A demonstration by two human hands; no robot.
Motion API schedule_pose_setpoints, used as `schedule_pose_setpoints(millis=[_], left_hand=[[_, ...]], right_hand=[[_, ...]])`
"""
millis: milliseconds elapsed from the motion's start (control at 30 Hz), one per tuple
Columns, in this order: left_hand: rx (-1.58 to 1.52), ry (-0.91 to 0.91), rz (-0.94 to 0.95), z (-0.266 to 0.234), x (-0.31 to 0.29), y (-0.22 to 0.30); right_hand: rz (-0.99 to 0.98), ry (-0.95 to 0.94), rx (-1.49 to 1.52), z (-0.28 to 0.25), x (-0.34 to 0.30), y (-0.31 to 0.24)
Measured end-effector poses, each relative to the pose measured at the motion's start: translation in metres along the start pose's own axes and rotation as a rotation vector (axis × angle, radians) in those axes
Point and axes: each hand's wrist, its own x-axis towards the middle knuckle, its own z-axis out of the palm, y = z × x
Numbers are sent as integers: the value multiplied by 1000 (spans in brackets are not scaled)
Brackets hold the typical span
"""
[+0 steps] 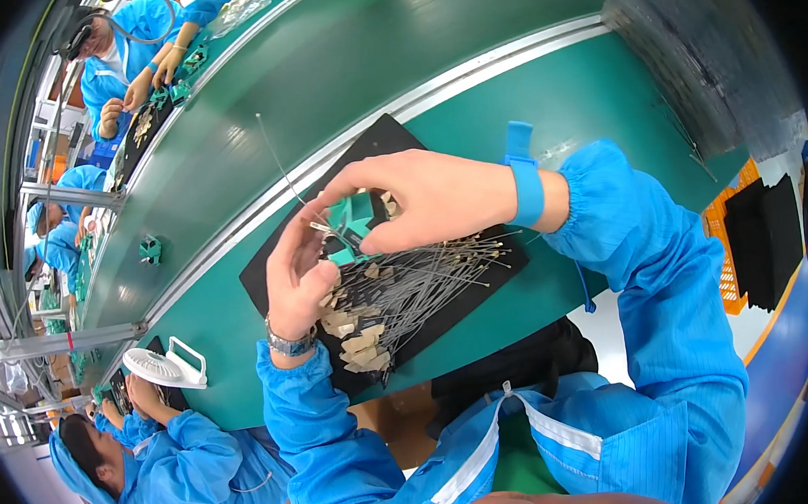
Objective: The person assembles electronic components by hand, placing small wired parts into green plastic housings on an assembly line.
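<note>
A small green plastic housing with a black part [355, 220] is held up over a black mat [387, 139] between my two hands. My right hand [424, 199] arches over it from the right, thumb and forefinger closed round it. From the left, my left hand [295, 278] curls about its near side, the inner fingers partly hidden. A thin grey cable [275, 153] sticks up past the meeting fingertips; I cannot make out which fingers pinch it. Underneath lies a pile of thin grey cables with small end connectors [434, 283]. Beige paper-like pieces [364, 348] lie by my left wrist.
A white metal-edged rail [467, 77] divides my green table [543, 102] from a green belt-like surface [407, 27], where another green part [150, 250] sits. A small white fan [164, 366] stands left. Co-workers in blue sit left and far left. An orange crate [728, 229] is at right.
</note>
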Motion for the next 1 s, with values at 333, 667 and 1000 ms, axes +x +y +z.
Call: schedule_pose_setpoints(millis=[333,667,1000], left_hand=[[116,-5,59,0,0,-2],[783,166,96,-31,-8,15],[909,-153,301,-15,-6,11]], right_hand=[[66,10,111,8,7,10],[202,752,-726,-69,63,108],[160,758,-972,-66,40,100]])
